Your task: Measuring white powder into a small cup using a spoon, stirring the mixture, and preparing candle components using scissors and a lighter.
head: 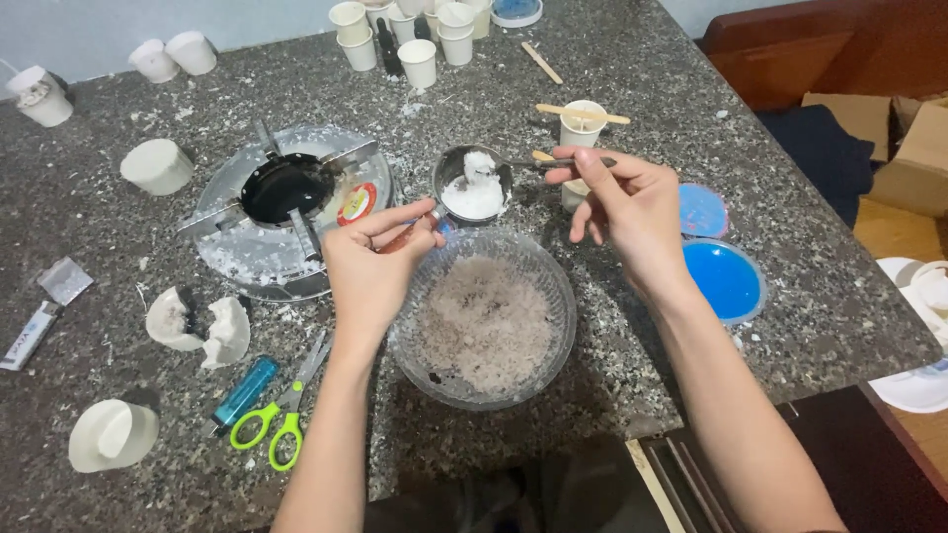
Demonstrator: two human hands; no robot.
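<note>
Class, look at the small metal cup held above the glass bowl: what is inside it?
The small metal cup holds white flaky material, with a spoon from the right hand resting in it. The cup's bottom is covered by the flakes.

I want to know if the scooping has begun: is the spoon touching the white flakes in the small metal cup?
Touching. The head view shows the spoon, held by the right hand, with its bowl sunk into the white flakes.
</note>
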